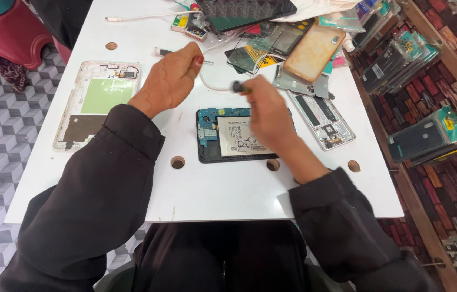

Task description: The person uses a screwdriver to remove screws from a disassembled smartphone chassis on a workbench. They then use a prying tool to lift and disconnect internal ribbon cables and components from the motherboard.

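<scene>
Head view: opened phone (234, 138) lies at frame centre on the white table (212, 189), back cover off, battery and blue circuit board exposed. Right hand (269, 116) hovers right above it, fingers closed around a small screwdriver (237, 86) with a dark cap; the tip is hidden under the hand, so contact with the phone can't be confirmed. Left hand (171, 81) is raised upper-centre, fingers pinched together; whether it grips anything is too small to tell. Looks like the unscrewing stage of a teardown. Next move likely needs the tip seated squarely in a screw head and the phone kept from sliding. Left of the phone: a larger stripped frame (96, 103) with a green patch. Right: another opened phone shell (323, 121). Upper right: a tan phone case (312, 51) and loose parts clutter. Far right edge: packaged cases (418, 138) on a brick-pattern floor.
</scene>
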